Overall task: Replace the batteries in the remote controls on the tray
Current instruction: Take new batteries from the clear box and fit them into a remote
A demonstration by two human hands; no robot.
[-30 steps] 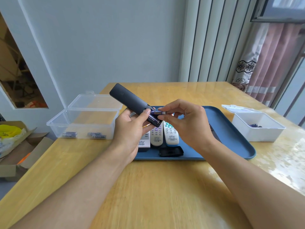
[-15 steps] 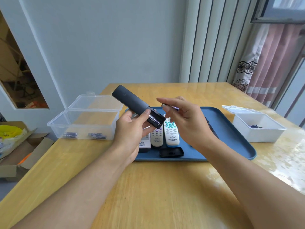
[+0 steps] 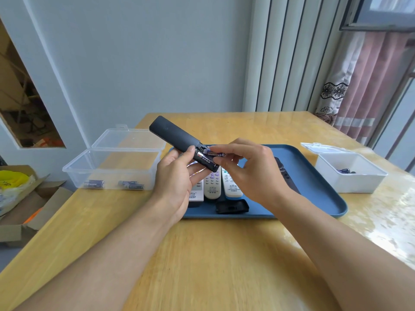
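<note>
Black plastic fills my left hand [image 3: 177,176] — I grip the black remote [image 3: 179,140] above the blue tray [image 3: 314,176], its battery bay open and facing up with one battery already seated. My right hand [image 3: 251,169] pinches a purple battery [image 3: 214,153] at the mouth of that bay. Three pale remotes [image 3: 212,187] and a loose black cover [image 3: 232,206] lie on the tray — spare batteries sit in the clear box [image 3: 116,162] to the left.

blue tray [image 3: 318,176], black remote [image 3: 173,135]
</note>
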